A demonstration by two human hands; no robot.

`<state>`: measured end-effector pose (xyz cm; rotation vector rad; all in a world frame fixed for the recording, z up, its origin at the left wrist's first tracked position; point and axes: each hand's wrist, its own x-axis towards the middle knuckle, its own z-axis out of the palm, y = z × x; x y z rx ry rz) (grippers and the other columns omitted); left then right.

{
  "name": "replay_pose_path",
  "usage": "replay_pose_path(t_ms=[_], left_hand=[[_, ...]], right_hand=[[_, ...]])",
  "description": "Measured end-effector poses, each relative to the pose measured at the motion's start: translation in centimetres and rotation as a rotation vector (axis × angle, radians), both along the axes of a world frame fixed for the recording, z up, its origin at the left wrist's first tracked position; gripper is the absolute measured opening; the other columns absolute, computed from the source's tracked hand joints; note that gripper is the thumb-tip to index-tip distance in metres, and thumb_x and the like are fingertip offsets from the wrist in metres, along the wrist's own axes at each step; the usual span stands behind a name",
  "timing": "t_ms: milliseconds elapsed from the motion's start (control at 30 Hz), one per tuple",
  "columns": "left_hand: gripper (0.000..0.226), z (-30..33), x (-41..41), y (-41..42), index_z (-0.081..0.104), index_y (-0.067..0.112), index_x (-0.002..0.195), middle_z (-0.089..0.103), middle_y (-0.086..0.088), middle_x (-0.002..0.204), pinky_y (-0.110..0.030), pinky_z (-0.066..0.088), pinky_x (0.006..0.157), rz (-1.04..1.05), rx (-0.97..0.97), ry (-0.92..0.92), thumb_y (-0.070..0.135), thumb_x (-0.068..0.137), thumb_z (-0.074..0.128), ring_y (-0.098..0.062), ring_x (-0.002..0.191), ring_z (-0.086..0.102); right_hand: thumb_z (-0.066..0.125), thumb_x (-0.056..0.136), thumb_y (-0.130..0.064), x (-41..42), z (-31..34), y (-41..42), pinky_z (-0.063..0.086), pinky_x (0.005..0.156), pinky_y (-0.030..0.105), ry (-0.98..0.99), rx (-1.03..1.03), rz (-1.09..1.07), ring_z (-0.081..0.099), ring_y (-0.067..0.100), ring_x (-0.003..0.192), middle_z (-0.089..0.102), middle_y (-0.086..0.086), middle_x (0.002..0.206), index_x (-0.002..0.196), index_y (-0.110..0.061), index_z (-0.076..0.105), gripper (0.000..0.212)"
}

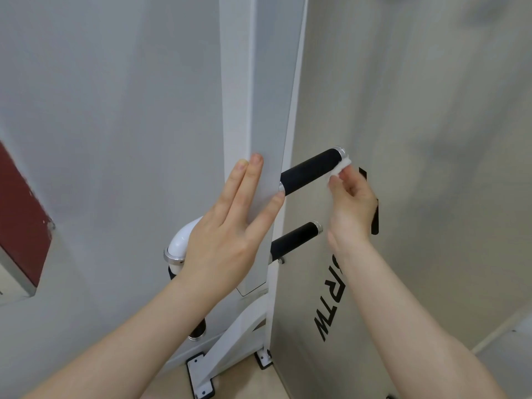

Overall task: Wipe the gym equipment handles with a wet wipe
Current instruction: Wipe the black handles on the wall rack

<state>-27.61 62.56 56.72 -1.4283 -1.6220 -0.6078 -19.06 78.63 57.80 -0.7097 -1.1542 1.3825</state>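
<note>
Two black foam handles stick out to the right of a white upright post. At the chrome end cap of the upper handle, my right hand pinches a small white wet wipe against the tip. The lower handle sits below it, untouched. My left hand rests flat on the post with straight fingers, thumb along its right edge.
A white curved tube with a chrome ring lies behind my left hand. The machine's white base brackets are bolted near the floor. A panel with black lettering stands at the right. A dark red panel is at the left.
</note>
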Motion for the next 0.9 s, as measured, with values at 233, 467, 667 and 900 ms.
replay_pose_path(t_ms=[233,467,667,900], left_hand=[[0.065,0.0,-0.7,0.0,0.064,0.012,0.119,0.027,-0.02,0.144,-0.036,0.052,0.065,0.005,0.01,0.017,-0.022,0.064,0.056,-0.03,0.144,0.012],[0.058,0.1,-0.8,0.0,0.066,0.011,0.115,0.026,-0.021,0.143,-0.037,0.052,0.068,0.011,0.001,0.033,-0.019,0.067,0.058,-0.033,0.138,0.019],[0.052,0.2,-0.5,-0.3,0.067,0.012,0.112,0.026,-0.018,0.144,-0.034,0.053,0.061,0.01,-0.012,0.009,-0.017,0.07,0.058,-0.031,0.138,0.019],[0.05,0.5,0.2,-0.8,0.066,0.012,0.111,0.024,-0.017,0.144,-0.029,0.044,0.053,0.01,-0.008,0.019,-0.017,0.077,0.043,-0.031,0.138,0.017]], right_hand=[[0.041,0.091,0.009,-0.3,0.2,-1.7,0.051,0.071,0.014,0.328,-0.372,0.577,0.047,0.008,0.061,0.046,0.003,0.065,0.074,-0.003,0.054,0.025],[0.028,0.093,0.01,-1.6,0.1,-0.2,0.035,0.055,0.014,0.503,-0.547,0.669,0.039,0.007,0.054,0.061,0.005,0.079,0.09,-0.006,0.06,0.036],[0.038,0.084,0.01,-1.8,-0.5,-1.1,0.038,0.055,0.012,0.508,-0.562,0.796,0.043,0.005,0.051,0.063,0.007,0.078,0.087,-0.003,0.062,0.027],[0.04,0.064,0.004,-2.2,-1.3,-2.9,0.032,0.044,0.018,0.374,-0.532,0.868,0.035,0.01,0.043,0.048,0.003,0.062,0.05,-0.009,0.055,0.025]])
